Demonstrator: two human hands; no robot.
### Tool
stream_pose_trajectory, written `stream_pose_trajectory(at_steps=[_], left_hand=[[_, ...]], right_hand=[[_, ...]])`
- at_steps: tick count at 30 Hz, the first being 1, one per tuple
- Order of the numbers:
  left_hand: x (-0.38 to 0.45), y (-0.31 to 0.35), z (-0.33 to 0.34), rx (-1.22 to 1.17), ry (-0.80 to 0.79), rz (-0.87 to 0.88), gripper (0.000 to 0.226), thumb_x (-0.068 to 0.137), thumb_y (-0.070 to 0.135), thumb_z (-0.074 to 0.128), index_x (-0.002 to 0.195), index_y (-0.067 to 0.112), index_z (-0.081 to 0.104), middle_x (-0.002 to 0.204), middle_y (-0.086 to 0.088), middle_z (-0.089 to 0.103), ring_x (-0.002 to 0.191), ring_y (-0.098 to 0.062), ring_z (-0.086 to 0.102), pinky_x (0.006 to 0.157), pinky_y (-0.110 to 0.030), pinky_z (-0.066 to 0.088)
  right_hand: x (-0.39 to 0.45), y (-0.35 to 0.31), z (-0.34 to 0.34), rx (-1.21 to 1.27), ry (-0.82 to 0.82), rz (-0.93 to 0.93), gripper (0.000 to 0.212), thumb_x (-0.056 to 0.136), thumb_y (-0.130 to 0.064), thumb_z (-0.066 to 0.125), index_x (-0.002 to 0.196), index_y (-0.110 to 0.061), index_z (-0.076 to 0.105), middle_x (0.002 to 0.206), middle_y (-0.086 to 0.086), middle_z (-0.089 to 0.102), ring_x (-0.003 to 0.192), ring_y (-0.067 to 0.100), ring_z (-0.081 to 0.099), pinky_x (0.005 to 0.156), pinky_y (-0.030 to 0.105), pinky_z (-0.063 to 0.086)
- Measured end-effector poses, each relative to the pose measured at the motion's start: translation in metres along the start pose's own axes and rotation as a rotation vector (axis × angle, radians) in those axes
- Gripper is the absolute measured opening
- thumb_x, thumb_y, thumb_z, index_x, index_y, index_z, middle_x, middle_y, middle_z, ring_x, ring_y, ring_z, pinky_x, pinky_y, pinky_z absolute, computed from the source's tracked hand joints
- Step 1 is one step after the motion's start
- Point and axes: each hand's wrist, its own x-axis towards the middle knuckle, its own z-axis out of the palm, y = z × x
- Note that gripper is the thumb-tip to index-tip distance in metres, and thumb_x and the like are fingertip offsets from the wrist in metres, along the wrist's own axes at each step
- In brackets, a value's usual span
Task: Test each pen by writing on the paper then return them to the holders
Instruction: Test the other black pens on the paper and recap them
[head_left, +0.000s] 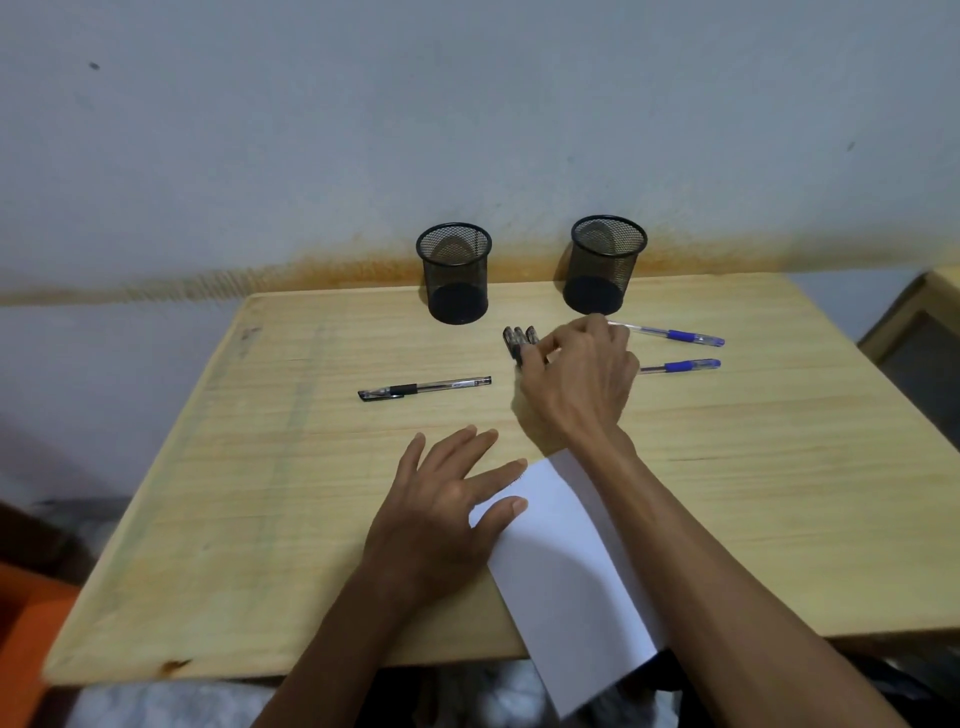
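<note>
Right hand (582, 379) gathering a cluster of dark-capped pens (519, 340)

Its grip curls round these light, slick, stiff barrels (best pinched mid-barrel) just before the right black mesh holder (605, 265); the left hand (447, 499), fingers spread, presses the white paper (566, 561) on the pale wooden counter (260, 493).

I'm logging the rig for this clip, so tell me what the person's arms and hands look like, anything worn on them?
Both forearms are bare as far as the view shows: no sleeves appear. The left hand and right hand wear no gloves, and I see no watch, bracelet or ring. The fingers are uncovered, with short nails.
</note>
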Motion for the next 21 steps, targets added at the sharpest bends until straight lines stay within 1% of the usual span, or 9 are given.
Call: stream_pose_trajectory(at_steps=[3,4,7,11,13,17,19,20,21], left_hand=[[0.002,0.003,-0.006,-0.022,-0.112,-0.066,0.058,0.091,0.07,0.022,0.135,0.048,0.053,0.156,0.014,0.037,0.147,-0.003,0.021,0.123,-0.043,0.003],[0.002,0.004,-0.007,-0.021,-0.138,-0.076,0.06,0.089,0.07,0.019,0.137,0.049,0.051,0.158,0.016,0.034,0.148,-0.003,0.017,0.123,-0.041,-0.001],[0.003,0.006,-0.009,-0.019,-0.169,-0.094,0.062,0.089,0.071,0.018,0.138,0.05,0.049,0.158,0.016,0.033,0.148,-0.003,0.016,0.123,-0.042,-0.002],[0.003,0.007,-0.012,0.013,-0.188,-0.104,0.06,0.09,0.071,0.017,0.141,0.051,0.044,0.16,0.016,0.029,0.149,-0.004,0.014,0.123,-0.043,-0.002],[0.003,0.008,-0.012,0.001,-0.189,-0.098,0.061,0.09,0.071,0.017,0.141,0.051,0.045,0.16,0.016,0.03,0.149,-0.004,0.014,0.123,-0.043,-0.001],[0.002,0.007,-0.011,-0.012,-0.162,-0.091,0.059,0.091,0.069,0.022,0.139,0.049,0.048,0.158,0.017,0.033,0.148,-0.003,0.016,0.123,-0.042,-0.001],[0.001,0.007,-0.011,-0.053,-0.114,-0.089,0.058,0.091,0.067,0.028,0.138,0.043,0.053,0.155,0.017,0.038,0.147,-0.001,0.019,0.123,-0.041,0.003],[0.0,0.007,-0.01,-0.086,-0.08,-0.1,0.058,0.091,0.065,0.033,0.137,0.038,0.056,0.151,0.015,0.045,0.145,0.0,0.025,0.123,-0.042,0.008],[-0.002,0.007,-0.01,-0.119,-0.031,-0.113,0.056,0.091,0.062,0.039,0.134,0.031,0.06,0.145,0.012,0.053,0.141,-0.003,0.035,0.121,-0.046,0.017]], right_hand=[[-0.002,-0.016,0.001,0.023,-0.12,-0.269,0.032,0.094,-0.047,0.064,0.112,-0.023,0.078,0.128,0.001,0.06,0.124,0.024,0.044,0.1,0.041,0.035],[-0.001,-0.02,0.004,0.011,-0.17,-0.339,0.033,0.094,-0.049,0.065,0.115,-0.026,0.077,0.13,0.0,0.059,0.126,0.023,0.043,0.102,0.041,0.034],[0.001,-0.029,0.017,-0.031,-0.294,-0.444,0.035,0.092,-0.052,0.065,0.118,-0.032,0.076,0.139,-0.003,0.055,0.13,0.022,0.038,0.105,0.041,0.03],[0.002,-0.027,0.03,-0.097,-0.325,-0.479,0.032,0.095,-0.05,0.062,0.117,-0.032,0.077,0.137,-0.002,0.056,0.127,0.022,0.039,0.104,0.042,0.031],[0.002,-0.024,0.032,-0.081,-0.307,-0.491,0.031,0.097,-0.049,0.06,0.115,-0.033,0.078,0.131,-0.002,0.057,0.124,0.022,0.039,0.103,0.041,0.031],[0.0,-0.02,0.026,-0.028,-0.278,-0.501,0.026,0.097,-0.044,0.062,0.11,-0.028,0.078,0.129,-0.003,0.059,0.122,0.021,0.042,0.099,0.038,0.032],[-0.001,-0.015,0.014,0.074,-0.281,-0.451,0.022,0.096,-0.039,0.065,0.106,-0.023,0.077,0.118,0.0,0.067,0.117,0.023,0.049,0.093,0.038,0.038],[-0.002,-0.01,0.005,0.159,-0.298,-0.399,0.019,0.096,-0.035,0.068,0.103,-0.02,0.077,0.109,0.002,0.071,0.112,0.024,0.055,0.089,0.038,0.042],[-0.004,-0.005,-0.006,0.262,-0.316,-0.339,0.015,0.095,-0.032,0.07,0.1,-0.019,0.077,0.1,0.002,0.074,0.103,0.023,0.061,0.084,0.036,0.047]])
